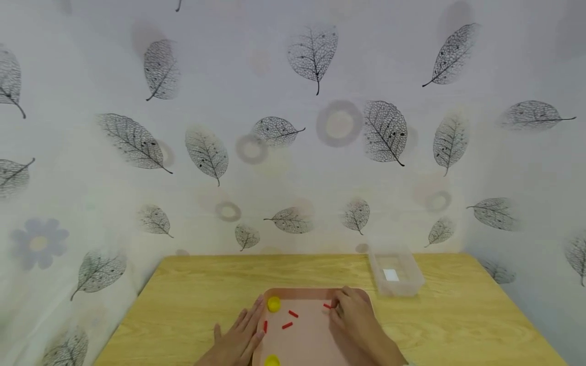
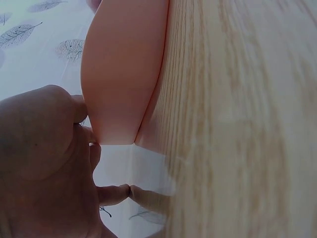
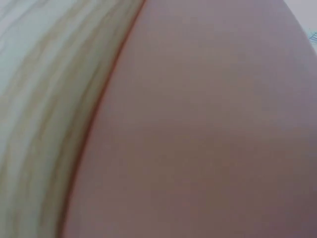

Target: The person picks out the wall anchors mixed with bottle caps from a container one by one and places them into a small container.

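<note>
A pink tray (image 1: 306,338) lies on the wooden table in the head view. My left hand (image 1: 238,335) rests along the tray's left rim with its fingers extended; the left wrist view has the fingers of this hand (image 2: 54,148) against the outer wall of the tray (image 2: 126,74). Over the tray's far right part, my right hand (image 1: 354,315) pinches a short red stick (image 1: 327,306) between thumb and fingertips. Several more red sticks (image 1: 287,325) lie in the tray. Two yellow round pieces sit near its left side, one at the back (image 1: 273,304) and one in front (image 1: 272,360).
Behind the tray to the right stands a clear plastic box (image 1: 397,274) with a white label. The wooden table (image 1: 197,290) meets a wall (image 1: 274,178) covered in a leaf pattern. In the right wrist view, the tray's outer side (image 3: 198,124) fills most of the picture.
</note>
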Tool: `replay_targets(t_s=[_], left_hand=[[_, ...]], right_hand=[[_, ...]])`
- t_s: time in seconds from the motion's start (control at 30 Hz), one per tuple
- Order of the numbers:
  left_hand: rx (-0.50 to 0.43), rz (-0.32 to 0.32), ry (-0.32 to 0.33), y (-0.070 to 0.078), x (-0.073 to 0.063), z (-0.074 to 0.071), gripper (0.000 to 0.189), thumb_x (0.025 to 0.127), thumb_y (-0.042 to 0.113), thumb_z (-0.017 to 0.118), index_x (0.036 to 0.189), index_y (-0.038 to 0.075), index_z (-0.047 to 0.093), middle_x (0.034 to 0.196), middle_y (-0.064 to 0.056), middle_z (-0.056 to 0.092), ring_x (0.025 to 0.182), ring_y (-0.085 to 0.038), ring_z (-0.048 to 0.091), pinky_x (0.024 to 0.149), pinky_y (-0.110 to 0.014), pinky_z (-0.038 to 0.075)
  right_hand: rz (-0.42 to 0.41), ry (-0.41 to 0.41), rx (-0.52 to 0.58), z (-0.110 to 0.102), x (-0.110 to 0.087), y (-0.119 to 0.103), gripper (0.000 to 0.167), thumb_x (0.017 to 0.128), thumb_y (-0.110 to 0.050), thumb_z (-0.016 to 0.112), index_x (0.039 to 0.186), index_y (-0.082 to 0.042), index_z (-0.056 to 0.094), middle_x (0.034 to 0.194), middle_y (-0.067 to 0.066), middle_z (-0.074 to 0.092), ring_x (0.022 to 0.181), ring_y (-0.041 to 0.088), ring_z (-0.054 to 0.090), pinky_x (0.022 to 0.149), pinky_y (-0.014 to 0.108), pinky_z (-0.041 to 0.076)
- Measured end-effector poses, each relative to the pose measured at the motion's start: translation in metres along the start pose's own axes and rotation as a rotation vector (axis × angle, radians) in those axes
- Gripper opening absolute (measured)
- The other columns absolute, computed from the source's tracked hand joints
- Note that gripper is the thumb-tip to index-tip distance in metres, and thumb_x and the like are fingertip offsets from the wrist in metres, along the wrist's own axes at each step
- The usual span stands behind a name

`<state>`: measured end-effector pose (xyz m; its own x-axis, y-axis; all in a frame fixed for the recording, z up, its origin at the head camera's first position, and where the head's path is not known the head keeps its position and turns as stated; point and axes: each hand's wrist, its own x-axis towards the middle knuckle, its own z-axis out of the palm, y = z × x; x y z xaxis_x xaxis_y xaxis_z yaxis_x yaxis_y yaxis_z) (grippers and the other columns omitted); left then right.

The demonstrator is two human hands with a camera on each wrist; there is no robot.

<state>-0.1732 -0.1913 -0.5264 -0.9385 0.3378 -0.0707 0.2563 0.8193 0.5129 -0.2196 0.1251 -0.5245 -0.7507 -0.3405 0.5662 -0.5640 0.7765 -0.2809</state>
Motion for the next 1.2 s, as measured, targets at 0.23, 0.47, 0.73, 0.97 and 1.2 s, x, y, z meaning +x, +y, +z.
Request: replay_targets(t_s=[0.23,0.47,0.73,0.97,1.2], left_hand=[[-0.007,0.021,0.02,-0.002,0.003,0.004,0.063,0.11,0.053,0.03,0.166,0.034,0.01,0.172,0.009,0.011,0.148,-0.044,0.032,0.089,-0.094,0.0],[-0.012,0.018,-0.01,0.002,0.003,0.0,0.064,0.11,0.052,0.03,0.167,0.03,0.009,0.172,0.002,0.012,0.15,-0.043,0.028,0.09,-0.094,-0.002],[-0.028,0.028,-0.004,0.003,0.001,0.0,0.063,0.111,0.047,0.033,0.167,0.026,0.013,0.172,0.0,0.013,0.15,-0.045,0.028,0.088,-0.095,-0.002],[-0.02,0.03,-0.01,0.001,0.001,0.0,0.063,0.111,0.047,0.033,0.167,0.026,0.012,0.172,-0.002,0.012,0.149,-0.045,0.029,0.086,-0.095,-0.002],[-0.02,0.018,-0.006,0.002,0.0,0.0,0.063,0.111,0.048,0.033,0.167,0.027,0.012,0.172,-0.001,0.012,0.149,-0.044,0.029,0.087,-0.095,-0.002]], right_hand=[[-0.031,0.066,0.052,-0.011,0.002,0.001,0.023,0.072,0.003,0.078,0.078,-0.016,0.065,0.078,-0.008,0.056,0.071,0.006,0.053,0.072,0.034,0.052],[0.073,0.027,0.146,-0.021,0.004,0.002,0.023,0.077,0.003,0.077,0.082,-0.015,0.065,0.082,-0.007,0.056,0.075,0.013,0.056,0.066,0.025,0.051],[0.059,0.067,0.189,-0.029,0.01,0.002,0.027,0.074,0.007,0.08,0.08,-0.015,0.066,0.085,-0.01,0.057,0.076,0.01,0.057,0.065,0.022,0.052],[0.102,0.04,0.22,-0.04,0.014,0.0,0.028,0.076,0.008,0.079,0.083,-0.015,0.066,0.085,-0.01,0.056,0.077,0.01,0.058,0.067,0.025,0.055],[0.098,0.068,0.263,-0.048,0.015,0.003,0.032,0.074,0.011,0.079,0.083,-0.016,0.064,0.085,-0.012,0.053,0.077,0.011,0.058,0.064,0.026,0.056]])
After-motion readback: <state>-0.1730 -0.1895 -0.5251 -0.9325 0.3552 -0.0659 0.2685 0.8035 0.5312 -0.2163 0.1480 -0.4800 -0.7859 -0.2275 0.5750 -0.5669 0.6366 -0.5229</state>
